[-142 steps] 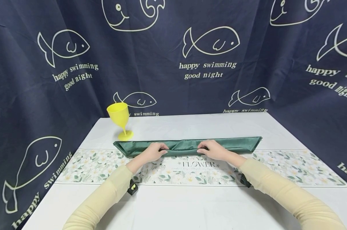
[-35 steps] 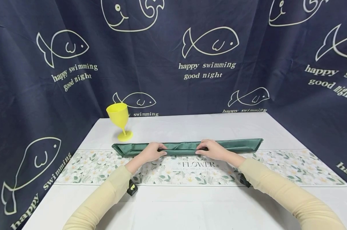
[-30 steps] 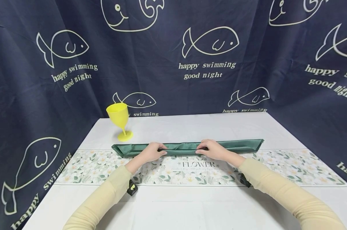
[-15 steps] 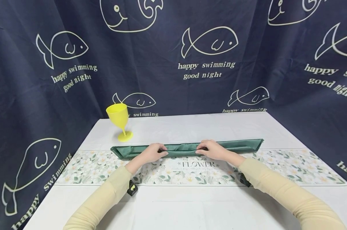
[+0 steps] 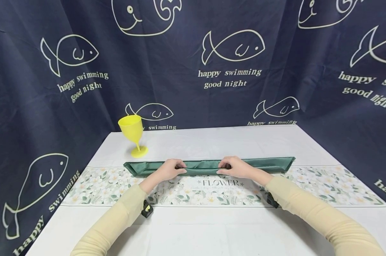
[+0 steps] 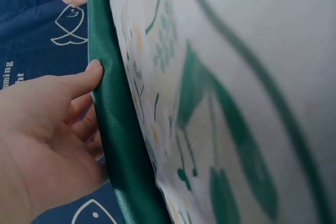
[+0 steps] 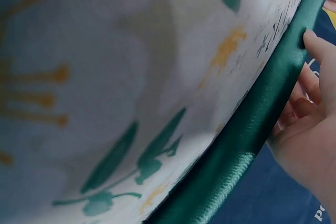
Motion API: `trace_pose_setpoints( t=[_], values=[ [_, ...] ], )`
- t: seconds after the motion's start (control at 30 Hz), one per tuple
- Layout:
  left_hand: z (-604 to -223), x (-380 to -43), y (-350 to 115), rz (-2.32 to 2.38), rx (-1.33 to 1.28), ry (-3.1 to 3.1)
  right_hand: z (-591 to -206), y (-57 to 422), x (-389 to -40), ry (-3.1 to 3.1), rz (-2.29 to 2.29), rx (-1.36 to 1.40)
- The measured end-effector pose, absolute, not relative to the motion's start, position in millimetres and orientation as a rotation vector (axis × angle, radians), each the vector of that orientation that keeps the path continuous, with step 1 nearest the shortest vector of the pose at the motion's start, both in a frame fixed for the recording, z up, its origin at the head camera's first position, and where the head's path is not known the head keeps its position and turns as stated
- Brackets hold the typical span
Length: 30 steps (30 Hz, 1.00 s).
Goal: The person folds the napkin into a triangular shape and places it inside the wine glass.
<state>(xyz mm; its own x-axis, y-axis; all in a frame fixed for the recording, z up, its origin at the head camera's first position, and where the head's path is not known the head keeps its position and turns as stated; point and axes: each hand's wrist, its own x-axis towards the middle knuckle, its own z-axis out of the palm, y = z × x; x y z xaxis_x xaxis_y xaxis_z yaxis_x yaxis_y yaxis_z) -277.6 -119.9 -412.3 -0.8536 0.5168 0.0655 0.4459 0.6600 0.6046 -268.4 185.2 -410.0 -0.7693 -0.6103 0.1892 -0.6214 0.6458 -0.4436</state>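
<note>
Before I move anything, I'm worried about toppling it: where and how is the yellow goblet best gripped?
Probably pinch the thin stem of the yellow goblet under its bowl, coming from the right: it stands upright on a flat foot, the bowl flares, and the green cloth lies along the goblet's near side.

The green cloth (image 5: pixel 200 171) is a long, narrow, folded band with a dark, satiny sheen. It runs left to right across the worktop (image 5: pixel 193 227), over the far border of the printed floral strip (image 5: pixel 96 186), its right end slightly farther away than its left. Both ends slant, so the far edge reaches out longer than the near one; at the left, layered folds show along the slope. A short diagonal crease marks the surface near the middle. The near edge forms a smooth, rounded roll, gripped at two separate places by fingers (image 5: pixel 181 171) around its middle stretch.
</note>
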Motion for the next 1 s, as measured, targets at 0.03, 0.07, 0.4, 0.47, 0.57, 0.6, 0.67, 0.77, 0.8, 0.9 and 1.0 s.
trace_pose_setpoints(
  t=[0.03,0.07,0.4,0.47,0.57,0.6,0.67,0.77,0.8,0.9,1.0],
  values=[
    [-411.7,-277.5,-120.0,0.96,0.807,2.758,-409.9,185.2,-268.5,-2.828,0.778,1.063],
    [-411.2,-277.3,-120.1,0.96,0.809,2.757,-409.9,185.1,-268.5,-2.825,0.781,1.067],
    [-408.0,-275.0,-119.0,0.965,0.796,2.751,-409.6,184.4,-267.6,-2.814,0.786,1.093],
    [-408.4,-274.8,-118.6,0.959,0.783,2.755,-409.0,184.2,-267.0,-2.813,0.781,1.09],
    [-409.2,-274.6,-118.4,0.947,0.768,2.761,-408.7,184.2,-267.2,-2.796,0.765,1.103],
    [-409.6,-274.7,-118.4,0.946,0.763,2.761,-408.8,184.4,-267.4,-2.787,0.761,1.111],
    [-410.3,-274.9,-118.5,0.939,0.754,2.761,-409.3,184.9,-267.7,-2.774,0.757,1.122],
    [-411.3,-275.4,-118.7,0.932,0.751,2.758,-409.6,185.0,-267.8,-2.766,0.761,1.122],
    [-411.7,-275.7,-118.6,0.928,0.752,2.757,-409.7,184.9,-267.9,-2.766,0.761,1.12],
    [-412.2,-276.3,-119.0,0.924,0.761,2.756,-410.2,184.5,-268.4,-2.761,0.76,1.122],
    [-413.0,-276.9,-119.5,0.926,0.769,2.755,-410.4,184.2,-268.6,-2.757,0.763,1.116]
  ],
)
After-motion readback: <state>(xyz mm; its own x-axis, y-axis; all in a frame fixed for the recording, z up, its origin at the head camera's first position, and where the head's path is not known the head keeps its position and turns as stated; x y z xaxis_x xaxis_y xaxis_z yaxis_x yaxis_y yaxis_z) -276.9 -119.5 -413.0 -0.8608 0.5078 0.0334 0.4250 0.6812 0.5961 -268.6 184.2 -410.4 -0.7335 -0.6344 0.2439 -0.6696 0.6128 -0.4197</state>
